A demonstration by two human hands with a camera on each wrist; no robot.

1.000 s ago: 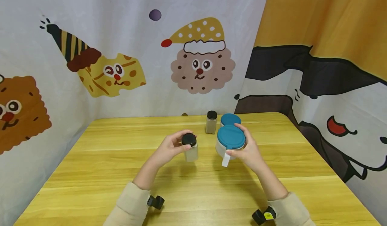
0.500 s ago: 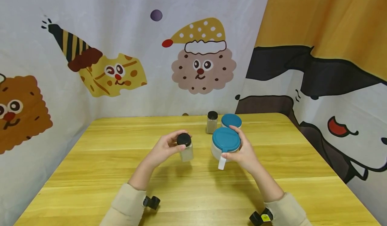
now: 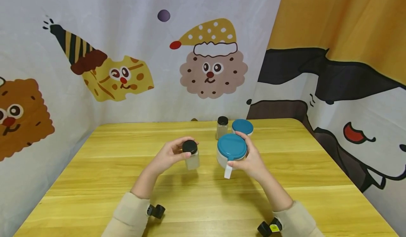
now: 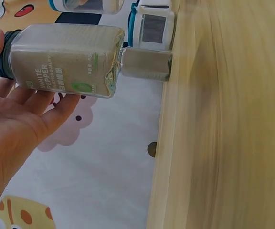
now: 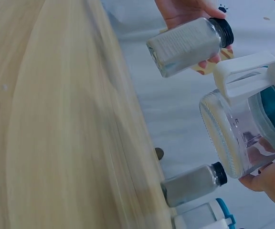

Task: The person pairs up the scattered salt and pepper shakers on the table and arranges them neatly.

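Shifted leftward since one second earlier: the white pepper bottle (image 3: 192, 162) and the blue-lidded jar (image 3: 232, 150), side by side near the centre of the head view, their bases raised off the wooden table (image 3: 92, 180). The left hand (image 3: 166, 156) pinches the bottle about its black cap (image 3: 189, 147) with thumb and fingers—a hold at the narrow end that leaves the printed label (image 4: 56, 74) readable in the left wrist view. The right hand (image 3: 253, 162) curls round the jar, thumb at its white handle (image 3: 227, 172), fingers on the opposite side; this wide span probably steadies the broad body. Both hands are occupied and apart, a gap separating their loads.

Upper centre: a second black-capped bottle (image 3: 221, 130) stands upright near the table's far edge, just left of a second blue-lidded jar (image 3: 242, 126), a placement that presumably leaves working room in front.

Counts: black-capped bottles, two (one held, one standing); blue-lidded jars, two (likewise); wrist cameras, two—left (image 3: 156, 211) at lower centre, right (image 3: 269, 227) at lower right. Background: a hanging cloth (image 3: 127, 4) printed with snack characters, three at left and centre.
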